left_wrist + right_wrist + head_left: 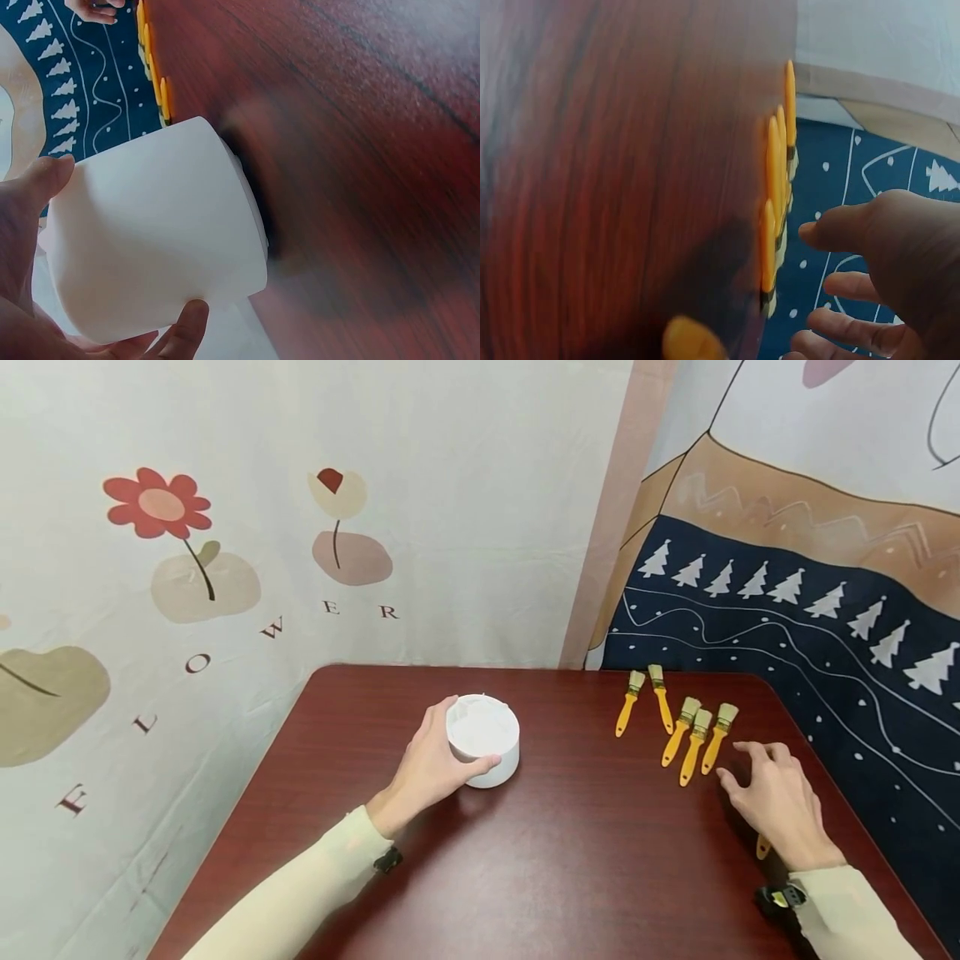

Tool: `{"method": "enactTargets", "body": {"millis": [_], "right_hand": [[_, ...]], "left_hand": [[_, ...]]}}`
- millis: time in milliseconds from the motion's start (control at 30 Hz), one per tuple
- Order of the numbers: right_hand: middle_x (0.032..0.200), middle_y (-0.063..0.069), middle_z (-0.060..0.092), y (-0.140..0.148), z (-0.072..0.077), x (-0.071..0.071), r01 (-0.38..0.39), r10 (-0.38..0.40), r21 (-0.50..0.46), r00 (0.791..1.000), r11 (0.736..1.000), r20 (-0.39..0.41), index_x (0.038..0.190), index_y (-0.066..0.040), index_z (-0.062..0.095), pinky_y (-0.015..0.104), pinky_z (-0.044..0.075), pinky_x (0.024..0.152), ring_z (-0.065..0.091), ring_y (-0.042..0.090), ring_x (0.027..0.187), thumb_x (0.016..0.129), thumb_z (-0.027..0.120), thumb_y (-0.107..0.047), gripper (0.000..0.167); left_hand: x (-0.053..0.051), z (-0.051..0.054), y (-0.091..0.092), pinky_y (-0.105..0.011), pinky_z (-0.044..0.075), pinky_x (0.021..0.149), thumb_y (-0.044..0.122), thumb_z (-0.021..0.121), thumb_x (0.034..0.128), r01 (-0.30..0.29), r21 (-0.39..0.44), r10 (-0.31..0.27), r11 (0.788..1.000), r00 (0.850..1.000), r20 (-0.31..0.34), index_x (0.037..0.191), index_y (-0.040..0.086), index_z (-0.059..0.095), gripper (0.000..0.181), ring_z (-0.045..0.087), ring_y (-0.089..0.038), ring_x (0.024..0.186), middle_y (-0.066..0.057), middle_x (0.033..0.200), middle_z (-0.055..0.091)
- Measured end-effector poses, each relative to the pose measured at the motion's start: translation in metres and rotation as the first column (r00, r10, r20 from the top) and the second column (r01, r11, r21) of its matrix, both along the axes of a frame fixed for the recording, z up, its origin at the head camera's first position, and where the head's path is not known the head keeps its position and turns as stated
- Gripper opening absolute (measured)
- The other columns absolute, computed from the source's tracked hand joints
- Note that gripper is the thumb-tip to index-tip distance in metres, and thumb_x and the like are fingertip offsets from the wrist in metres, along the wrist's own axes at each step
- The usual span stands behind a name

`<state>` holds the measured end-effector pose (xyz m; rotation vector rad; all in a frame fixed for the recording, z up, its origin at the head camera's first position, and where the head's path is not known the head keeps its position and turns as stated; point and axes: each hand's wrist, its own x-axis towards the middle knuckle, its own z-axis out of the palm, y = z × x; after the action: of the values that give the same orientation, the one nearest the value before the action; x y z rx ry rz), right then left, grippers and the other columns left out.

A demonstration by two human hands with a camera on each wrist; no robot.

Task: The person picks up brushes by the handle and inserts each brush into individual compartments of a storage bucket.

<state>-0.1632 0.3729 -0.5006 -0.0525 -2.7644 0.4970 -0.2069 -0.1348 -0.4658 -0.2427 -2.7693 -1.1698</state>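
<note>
A white round tub [491, 745] is at the middle of the dark red table, its top side facing up. My left hand [429, 767] grips it from the left, thumb in front and fingers round the far side. In the left wrist view, the tub's smooth white wall [161, 232] fills the space between thumb and fingers. On the right, my right hand [780, 806] hovers with spread, loosely bent fingers and holds nothing. Beneath it lies a paintbrush, mostly hidden; only its yellow handle end [762, 847] shows. Whether the tub touches the table is hard to tell.
Several paintbrushes [696, 745] with yellow handles and pale bristles lie at the table's back right, beyond my right hand. The table [555, 877] meets a printed cloth [487, 527] at the back and a dark blue tree-patterned one [795, 635] at the right.
</note>
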Motion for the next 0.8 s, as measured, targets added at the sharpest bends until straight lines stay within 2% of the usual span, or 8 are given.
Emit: {"method": "enactTargets", "body": {"millis": [167,367,567,800], "right_hand": [[0.145,0.047,0.053,0.012,0.000,0.000,0.022,-0.022,0.003,0.999,1.000,0.029,0.144,0.008,0.066,0.084,0.057,0.085,0.056,0.066,0.121,0.103,0.085,-0.020,0.053],[0.138,0.049,0.056,0.024,0.001,0.003,0.044,-0.043,-0.006,0.998,0.999,0.041,0.138,0.012,0.068,0.082,0.059,0.080,0.063,0.068,0.107,0.102,0.086,-0.018,0.051],[0.120,0.046,0.058,0.032,0.004,0.006,0.110,-0.108,-0.016,0.990,0.994,0.089,0.125,0.016,0.067,0.078,0.057,0.075,0.062,0.067,0.101,0.100,0.086,-0.019,0.047],[0.101,0.042,0.058,0.043,0.011,0.006,0.174,-0.165,-0.037,0.971,0.984,0.171,0.113,0.018,0.060,0.069,0.057,0.065,0.062,0.060,0.083,0.100,0.085,-0.019,0.047]], "left_hand": [[0.004,0.001,0.004,-0.061,0.063,0.114,0.054,0.103,0.0841,0.008,0.002,-0.008,1.000,1.000,0.004,0.178,0.017,0.038,0.120,0.070,-0.039,0.144,-0.008,0.172,0.054],[0.006,0.001,0.007,-0.061,0.063,0.113,0.054,0.103,0.0837,0.019,0.005,-0.019,1.000,1.000,0.001,0.177,0.017,0.039,0.119,0.072,-0.038,0.141,-0.007,0.172,0.055],[0.009,0.000,0.010,-0.060,0.062,0.115,0.053,0.103,0.0834,0.043,0.002,-0.043,0.999,0.999,-0.001,0.176,0.016,0.041,0.118,0.071,-0.039,0.142,-0.008,0.171,0.055],[0.013,0.000,0.014,-0.060,0.062,0.116,0.055,0.103,0.0831,0.065,-0.010,-0.065,0.998,0.998,-0.014,0.176,0.014,0.040,0.119,0.070,-0.039,0.144,-0.010,0.171,0.056]]}}
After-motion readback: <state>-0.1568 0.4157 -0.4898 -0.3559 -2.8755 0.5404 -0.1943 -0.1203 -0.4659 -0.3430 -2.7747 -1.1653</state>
